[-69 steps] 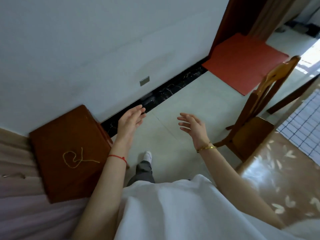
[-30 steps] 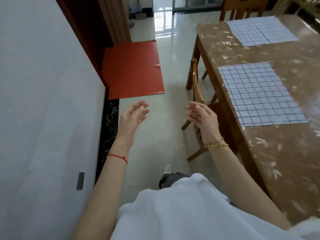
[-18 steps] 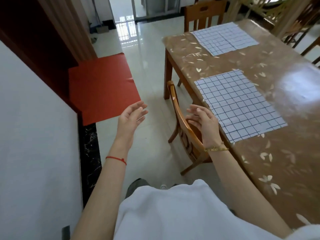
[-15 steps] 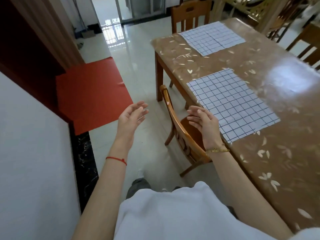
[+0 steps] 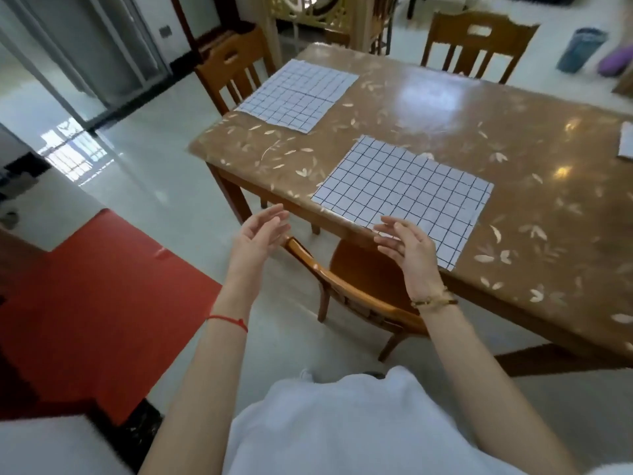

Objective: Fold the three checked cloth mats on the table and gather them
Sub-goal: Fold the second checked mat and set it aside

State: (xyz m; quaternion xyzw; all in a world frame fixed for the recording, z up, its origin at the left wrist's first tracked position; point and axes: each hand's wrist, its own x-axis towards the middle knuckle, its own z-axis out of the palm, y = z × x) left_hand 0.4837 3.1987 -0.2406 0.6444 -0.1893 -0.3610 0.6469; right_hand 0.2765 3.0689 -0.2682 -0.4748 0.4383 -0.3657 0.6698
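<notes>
no fold yet: near mat [image 5: 404, 190] flat mid-frame, far mat [image 5: 298, 94] flat upper centre, third mat [image 5: 627, 144] cut off at right edge, all on the table [image 5: 513, 132]. left hand [image 5: 260, 234] and right hand [image 5: 407, 248] hover released, empty.

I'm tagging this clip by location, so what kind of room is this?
Most likely a home dining room: a long wooden table with a leaf-patterned top, wooden dining chairs drawn up around it, and checked cloth mats laid flat at the places.
</notes>
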